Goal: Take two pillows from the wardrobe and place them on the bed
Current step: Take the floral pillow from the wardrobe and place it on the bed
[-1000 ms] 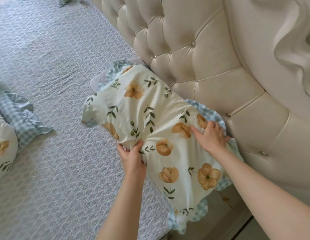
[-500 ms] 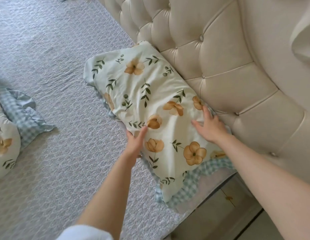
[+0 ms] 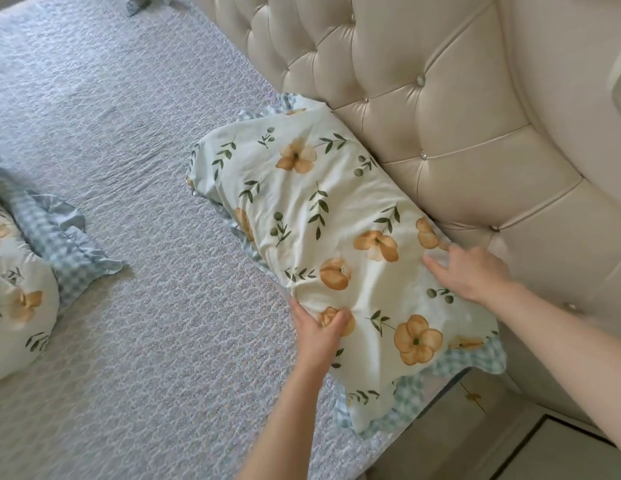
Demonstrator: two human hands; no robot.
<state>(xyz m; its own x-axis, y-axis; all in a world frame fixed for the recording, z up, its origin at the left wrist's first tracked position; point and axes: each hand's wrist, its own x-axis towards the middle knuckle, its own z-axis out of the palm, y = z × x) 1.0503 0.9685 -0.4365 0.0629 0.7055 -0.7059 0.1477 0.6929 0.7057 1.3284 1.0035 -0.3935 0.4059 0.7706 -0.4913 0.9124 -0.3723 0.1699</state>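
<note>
The flowered pillow (image 3: pixel 340 244) lies on the bed (image 3: pixel 136 188), with its long side against the padded headboard (image 3: pixel 423 109). Its near corner with the checked frill hangs a little over the edge of the bed. A second pillow (image 3: pixel 18 296) with the same pattern lies well apart, at the left border of the view, also on the bed.

The left hand (image 3: pixel 319 332) pinches the edge of the pillow that faces the middle of the bed; the thumb is on top and the cloth makes folds around it. The other fingers are under the edge and I cannot see them. The right hand (image 3: pixel 472 275) lies on top of the pillow near the headboard, with fingers spread and almost straight, and it presses the cloth flat.

I judge the pillow to be light and very soft. It gives under the hands and will not keep its shape, and the smooth cover may slide over the filling. A pinch at the frill will probably pull only cloth. It is better to take the filled body at both short ends, or to push it with flat palms.
</note>
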